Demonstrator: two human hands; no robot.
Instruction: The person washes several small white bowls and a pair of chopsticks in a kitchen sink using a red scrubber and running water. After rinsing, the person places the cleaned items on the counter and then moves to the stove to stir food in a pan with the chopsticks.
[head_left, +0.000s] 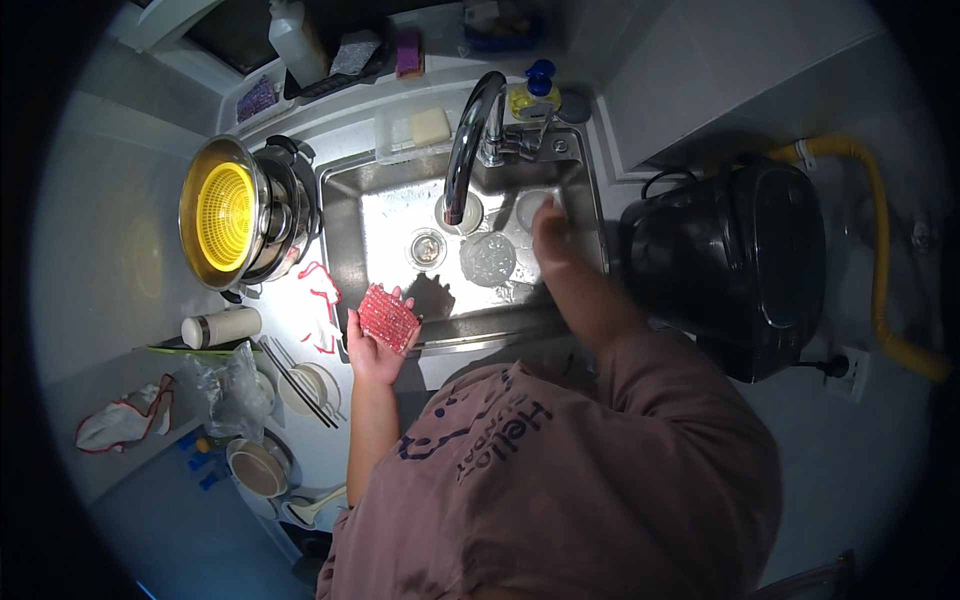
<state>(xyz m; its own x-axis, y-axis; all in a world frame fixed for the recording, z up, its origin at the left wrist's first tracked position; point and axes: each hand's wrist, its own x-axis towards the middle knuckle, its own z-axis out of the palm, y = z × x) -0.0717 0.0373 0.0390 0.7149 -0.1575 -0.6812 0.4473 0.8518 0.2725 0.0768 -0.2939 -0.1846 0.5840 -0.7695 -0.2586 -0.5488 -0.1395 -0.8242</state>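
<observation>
Red sponge (389, 318) with a fine dotted weave in the left hand (372, 350); yellow colander (224, 215) inside a silver pot (262, 212). Steel-grey sink (380, 235), chrome tap (470, 140), yellow soap bottle (533, 98) with blue cap. Black cooker (735, 265), yellow hose (880, 260), mauve shirt (590, 480) with dark print.

Our sink (345, 215) sits mid-bench, faucet (468, 140) behind it, a glass (488, 258) inside; stacked pots (240, 212) stand left of it, a cooker (735, 265) right.
</observation>
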